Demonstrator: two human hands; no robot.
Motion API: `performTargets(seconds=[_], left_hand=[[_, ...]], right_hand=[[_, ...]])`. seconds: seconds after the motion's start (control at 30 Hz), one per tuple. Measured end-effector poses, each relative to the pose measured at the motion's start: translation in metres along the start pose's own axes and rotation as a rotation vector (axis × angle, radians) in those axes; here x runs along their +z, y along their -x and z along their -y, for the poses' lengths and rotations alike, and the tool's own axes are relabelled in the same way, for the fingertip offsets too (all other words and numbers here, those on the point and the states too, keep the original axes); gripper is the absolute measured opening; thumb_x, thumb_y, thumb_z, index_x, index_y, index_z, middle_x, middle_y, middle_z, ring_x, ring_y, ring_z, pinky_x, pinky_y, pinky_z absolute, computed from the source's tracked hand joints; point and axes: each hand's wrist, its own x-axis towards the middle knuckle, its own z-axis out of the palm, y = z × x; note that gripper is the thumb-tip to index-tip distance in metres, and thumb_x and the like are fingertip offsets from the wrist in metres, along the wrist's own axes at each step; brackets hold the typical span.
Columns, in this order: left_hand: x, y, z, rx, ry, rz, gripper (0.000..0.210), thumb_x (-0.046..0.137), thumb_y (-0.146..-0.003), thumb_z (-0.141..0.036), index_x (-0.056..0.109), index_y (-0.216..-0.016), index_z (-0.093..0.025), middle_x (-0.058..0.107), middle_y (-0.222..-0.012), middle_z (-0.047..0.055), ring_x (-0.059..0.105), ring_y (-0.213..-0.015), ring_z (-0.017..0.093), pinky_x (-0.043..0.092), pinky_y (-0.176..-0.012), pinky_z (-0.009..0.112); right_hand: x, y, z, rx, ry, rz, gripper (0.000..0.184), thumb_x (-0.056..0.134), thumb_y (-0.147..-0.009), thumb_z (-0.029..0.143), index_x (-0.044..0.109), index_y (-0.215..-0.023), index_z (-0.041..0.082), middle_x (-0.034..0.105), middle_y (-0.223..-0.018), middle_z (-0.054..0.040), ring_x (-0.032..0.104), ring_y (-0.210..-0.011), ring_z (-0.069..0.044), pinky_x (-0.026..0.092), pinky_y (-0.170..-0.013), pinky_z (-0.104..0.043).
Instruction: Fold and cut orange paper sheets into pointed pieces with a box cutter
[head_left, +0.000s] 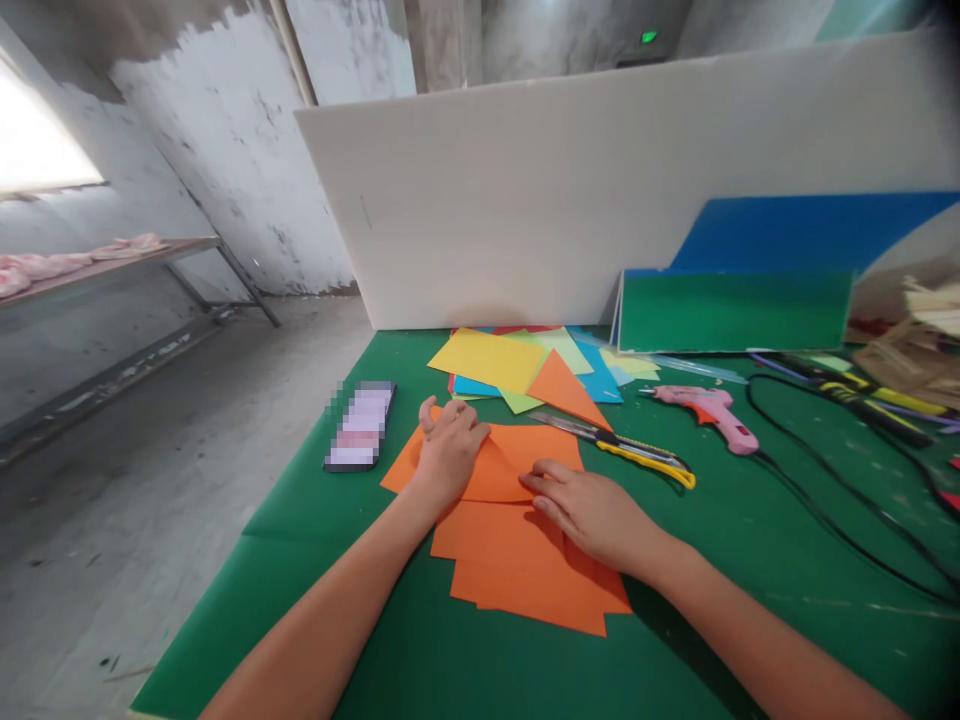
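Observation:
Several sheets of orange paper lie in an uneven stack (525, 585) on the green table. A top sheet of orange paper (510, 455) bows slightly, with its near edge across the stack. My left hand (452, 448) is closed at its far left part, fingers bent down onto the paper. My right hand (592, 508) grips the near right edge, index finger above and thumb just below. What lies under both palms is hidden. Just beyond my right hand rests a utility knife (645, 455) with a yellow handle and its blade out, touching the orange paper.
A phone (361, 425) lies left of the paper. Behind are coloured sheets (484, 358) and an orange triangle (564, 390). To the right are a pink glue gun (709, 410) with a black cord (832, 525) and pliers (851, 390). A white board (510, 210) stands at the back.

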Motion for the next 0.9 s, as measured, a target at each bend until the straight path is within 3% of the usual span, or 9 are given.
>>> performTargets(seconds=[0.13, 0.2, 0.33, 0.5, 0.6, 0.7, 0.8, 0.9], left_hand=[[0.003, 0.003, -0.007, 0.041, 0.044, -0.03, 0.034, 0.045, -0.08, 0.006, 0.065, -0.081, -0.021, 0.064, -0.113, 0.007, 0.041, -0.129, 0.03, 0.003, -0.109, 0.063], [0.004, 0.004, -0.012, 0.113, 0.089, 0.002, 0.031, 0.045, -0.085, 0.002, 0.065, -0.085, -0.022, 0.062, -0.12, 0.006, 0.04, -0.131, 0.028, 0.006, -0.11, 0.06], [0.006, 0.003, -0.017, 0.173, 0.191, 0.151, 0.023, 0.045, -0.093, -0.01, 0.064, -0.09, -0.023, 0.067, -0.099, 0.003, 0.049, -0.116, 0.023, 0.02, -0.107, 0.052], [0.006, 0.001, -0.01, 0.126, 0.134, 0.166, 0.01, 0.055, -0.094, -0.029, 0.061, -0.089, -0.022, 0.064, -0.102, 0.004, 0.046, -0.112, 0.027, 0.016, -0.105, 0.056], [0.007, -0.001, -0.005, 0.163, 0.157, 0.163, 0.017, 0.059, -0.09, -0.041, 0.06, -0.091, -0.024, 0.06, -0.112, 0.003, 0.043, -0.116, 0.026, 0.007, -0.108, 0.058], [0.008, -0.002, -0.002, 0.179, 0.214, 0.186, 0.026, 0.058, -0.089, -0.049, 0.058, -0.088, -0.023, 0.061, -0.106, 0.002, 0.042, -0.117, 0.025, 0.002, -0.109, 0.059], [0.009, -0.003, -0.001, 0.172, 0.217, 0.209, 0.03, 0.056, -0.089, -0.052, 0.058, -0.09, -0.022, 0.06, -0.099, 0.002, 0.044, -0.11, 0.024, 0.006, -0.109, 0.057], [0.008, -0.004, -0.001, 0.163, 0.207, 0.232, 0.033, 0.06, -0.086, -0.054, 0.059, -0.092, -0.021, 0.059, -0.097, 0.003, 0.046, -0.102, 0.024, 0.019, -0.105, 0.053]], right_hand=[[-0.001, 0.001, -0.001, -0.014, 0.017, 0.011, 0.042, 0.028, -0.101, 0.033, 0.059, -0.126, 0.019, 0.059, -0.119, -0.0113, 0.066, -0.086, -0.021, 0.049, -0.072, -0.03], [-0.002, 0.001, 0.0, -0.013, 0.024, 0.021, 0.042, 0.028, -0.101, 0.032, 0.059, -0.126, 0.018, 0.059, -0.119, -0.0119, 0.066, -0.084, -0.02, 0.049, -0.071, -0.031], [-0.003, 0.002, 0.001, -0.005, 0.019, 0.035, 0.041, 0.029, -0.1, 0.031, 0.058, -0.126, 0.019, 0.059, -0.117, -0.0113, 0.065, -0.081, -0.02, 0.048, -0.068, -0.03], [-0.001, 0.002, 0.0, -0.022, 0.04, 0.037, 0.04, 0.03, -0.1, 0.031, 0.059, -0.125, 0.019, 0.059, -0.117, -0.0114, 0.065, -0.084, -0.02, 0.047, -0.07, -0.03], [-0.001, 0.002, 0.001, -0.011, 0.017, 0.036, 0.039, 0.031, -0.1, 0.032, 0.058, -0.125, 0.019, 0.059, -0.117, -0.0105, 0.064, -0.085, -0.02, 0.047, -0.07, -0.029], [-0.002, 0.002, 0.001, -0.005, 0.007, 0.03, 0.038, 0.031, -0.1, 0.032, 0.058, -0.125, 0.02, 0.059, -0.115, -0.0097, 0.064, -0.084, -0.02, 0.047, -0.068, -0.029], [-0.002, 0.002, 0.001, -0.014, 0.01, 0.032, 0.038, 0.032, -0.101, 0.033, 0.058, -0.125, 0.021, 0.059, -0.116, -0.0094, 0.064, -0.083, -0.019, 0.047, -0.067, -0.029], [-0.001, 0.002, 0.001, -0.011, -0.001, 0.028, 0.037, 0.032, -0.101, 0.033, 0.058, -0.125, 0.02, 0.06, -0.115, -0.0091, 0.064, -0.083, -0.019, 0.047, -0.066, -0.028]])
